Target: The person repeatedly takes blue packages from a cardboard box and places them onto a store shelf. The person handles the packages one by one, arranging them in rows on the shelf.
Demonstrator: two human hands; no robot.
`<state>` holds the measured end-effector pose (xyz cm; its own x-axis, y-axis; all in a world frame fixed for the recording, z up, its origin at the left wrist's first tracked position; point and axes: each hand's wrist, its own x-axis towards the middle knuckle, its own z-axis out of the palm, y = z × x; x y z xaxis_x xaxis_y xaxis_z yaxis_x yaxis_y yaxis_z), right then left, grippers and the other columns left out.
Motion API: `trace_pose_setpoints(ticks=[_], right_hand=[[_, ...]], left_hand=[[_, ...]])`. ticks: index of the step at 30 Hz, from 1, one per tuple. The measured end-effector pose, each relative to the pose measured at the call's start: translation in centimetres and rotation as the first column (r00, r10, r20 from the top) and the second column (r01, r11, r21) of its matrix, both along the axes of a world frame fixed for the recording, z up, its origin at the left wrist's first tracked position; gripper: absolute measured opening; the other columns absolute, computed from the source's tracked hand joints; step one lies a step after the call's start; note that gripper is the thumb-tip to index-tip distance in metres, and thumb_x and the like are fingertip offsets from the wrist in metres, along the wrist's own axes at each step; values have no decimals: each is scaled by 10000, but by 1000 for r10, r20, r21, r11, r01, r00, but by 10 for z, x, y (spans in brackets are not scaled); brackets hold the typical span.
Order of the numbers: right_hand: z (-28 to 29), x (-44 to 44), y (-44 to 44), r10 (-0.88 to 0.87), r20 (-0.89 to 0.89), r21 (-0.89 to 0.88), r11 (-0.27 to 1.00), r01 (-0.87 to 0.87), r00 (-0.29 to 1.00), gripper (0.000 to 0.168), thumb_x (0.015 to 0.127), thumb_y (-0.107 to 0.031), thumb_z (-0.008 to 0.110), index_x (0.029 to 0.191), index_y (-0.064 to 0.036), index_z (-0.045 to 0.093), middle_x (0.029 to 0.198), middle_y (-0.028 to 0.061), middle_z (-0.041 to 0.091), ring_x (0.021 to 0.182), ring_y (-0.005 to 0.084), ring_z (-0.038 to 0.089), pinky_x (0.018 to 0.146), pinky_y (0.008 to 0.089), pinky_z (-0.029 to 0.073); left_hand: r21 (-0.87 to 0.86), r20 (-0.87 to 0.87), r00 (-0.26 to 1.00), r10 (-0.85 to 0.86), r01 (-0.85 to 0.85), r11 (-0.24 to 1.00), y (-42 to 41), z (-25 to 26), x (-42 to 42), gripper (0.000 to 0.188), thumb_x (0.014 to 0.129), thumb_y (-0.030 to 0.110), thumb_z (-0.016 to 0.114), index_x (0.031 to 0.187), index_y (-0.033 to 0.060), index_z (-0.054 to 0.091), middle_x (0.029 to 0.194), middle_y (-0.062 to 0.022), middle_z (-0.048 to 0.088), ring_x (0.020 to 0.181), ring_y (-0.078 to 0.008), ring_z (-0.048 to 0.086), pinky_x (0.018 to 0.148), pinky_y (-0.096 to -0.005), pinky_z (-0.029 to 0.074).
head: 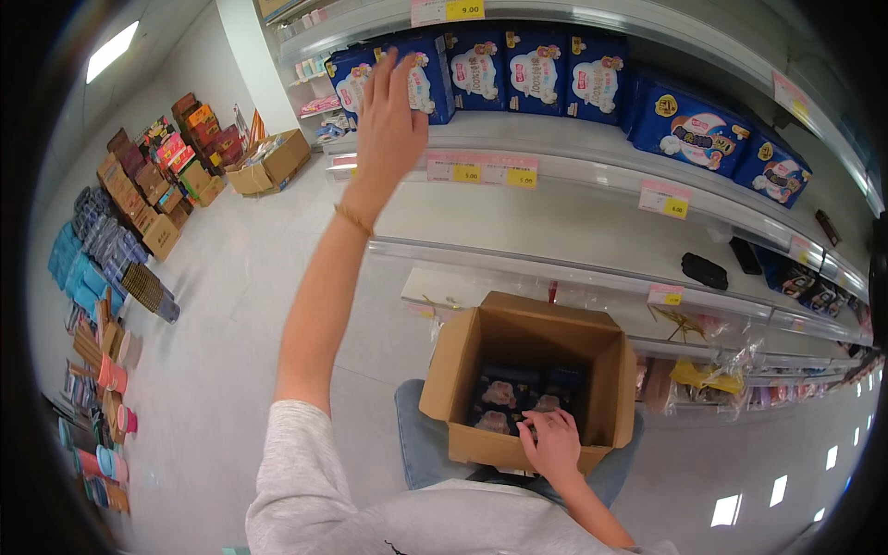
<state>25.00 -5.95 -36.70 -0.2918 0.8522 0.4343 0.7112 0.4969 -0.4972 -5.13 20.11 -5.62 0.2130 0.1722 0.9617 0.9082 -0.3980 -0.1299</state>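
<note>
My left hand is raised at the upper shelf, fingers apart, in front of the leftmost upright blue packs. Whether its fingertips touch a pack cannot be told. To its right more blue packs with white cloud-shaped panels stand in a row. An opened cardboard carton rests at my lap, flaps spread. Several dark blue packs lie at its bottom. My right hand reaches over the carton's near wall, fingers slightly spread and pointing inward. No held item shows in it.
Blue packs lean at the shelf's right. A lower shelf carries a black object. Price tags line the shelf edges. Left on the floor are stacked boxes, an open carton, baskets and buckets.
</note>
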Motion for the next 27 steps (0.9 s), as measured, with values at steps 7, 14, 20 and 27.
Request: trace_pose_setpoints(ticks=[7, 14, 20, 27], right_hand=[[-2, 1, -3, -23, -15, 13, 1000, 24, 1000, 178, 893, -219, 709, 1018, -93, 719, 837, 36, 734, 854, 231, 693, 938, 408, 503], [-4, 2, -6, -22, -3, -15, 1000, 22, 1000, 183, 904, -224, 692, 1030, -93, 712, 831, 30, 728, 851, 237, 689, 887, 402, 518], [5, 0, -6, -4, -61, -66, 998, 0, 998, 206, 897, -212, 700, 1062, -89, 698, 909, 65, 730, 914, 269, 683, 862, 411, 526], [47, 34, -10, -69, -487, 26, 995, 94, 870, 708, 768, -79, 845, 1395, -44, 518, 1405, 201, 550, 1287, 360, 542, 1080, 435, 451]], left_hand=[[-68, -150, 966, 211, -223, 972, 32, 32, -24, 673, 818, 97, 691, 1452, 52, 468, 1485, -196, 485, 1387, -394, 434, 1173, -491, 346], [-27, 233, 929, -287, 301, 953, -1, 8, -13, 949, 784, 130, 872, 1562, 98, 330, 1505, -176, 488, 1378, -325, 475, 1190, -460, 331], [-362, 99, 951, -294, 309, 879, -12, -2, -9, 981, 639, 95, 926, 1494, 93, 444, 1347, -131, 654, 1301, -337, 569, 1155, -447, 401], [-49, -214, 858, -468, 469, 882, -119, -46, 78, 679, 673, 124, 893, 1291, 139, 613, 1300, -102, 685, 1216, -270, 643, 1079, -453, 454]])
